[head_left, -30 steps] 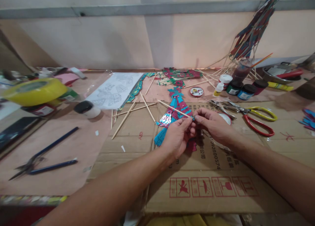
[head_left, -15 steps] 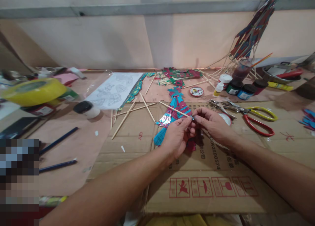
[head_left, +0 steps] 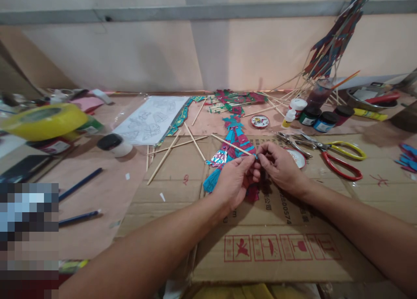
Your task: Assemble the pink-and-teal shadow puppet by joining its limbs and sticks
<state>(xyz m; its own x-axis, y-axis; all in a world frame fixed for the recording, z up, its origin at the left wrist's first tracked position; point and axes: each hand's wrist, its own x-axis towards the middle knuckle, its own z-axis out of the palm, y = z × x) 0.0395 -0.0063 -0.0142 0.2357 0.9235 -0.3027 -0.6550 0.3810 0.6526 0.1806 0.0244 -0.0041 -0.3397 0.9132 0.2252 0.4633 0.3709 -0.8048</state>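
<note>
A flat blue and magenta puppet (head_left: 243, 142) with shiny patches lies on the cardboard, partly covered by my hands. My left hand (head_left: 236, 177) is closed, thumb and fingers pinching a small blue tip of the puppet. Touching the same spot, my right hand (head_left: 276, 166) is closed in a pinch on that tip. A thin wooden stick (head_left: 231, 144) slants across the puppet, its lower end at my fingertips; how it is joined there is too small to tell. Another stick (head_left: 195, 142) meets the puppet's left tip.
Right of my hands lie red-and-yellow-handled scissors (head_left: 342, 160), pliers (head_left: 295, 142) and a round white lid (head_left: 297, 159). Paint jars (head_left: 325, 122) and a small glue bottle (head_left: 288, 118) stand behind. To the left are drawings (head_left: 150, 119), loose sticks (head_left: 163, 160) and a tape roll (head_left: 45, 120).
My right hand has shifted very slightly at the pinched tip, its fingers a little apart from the left fingertips. The stick's lower end has barely moved. The rest looks the same.
</note>
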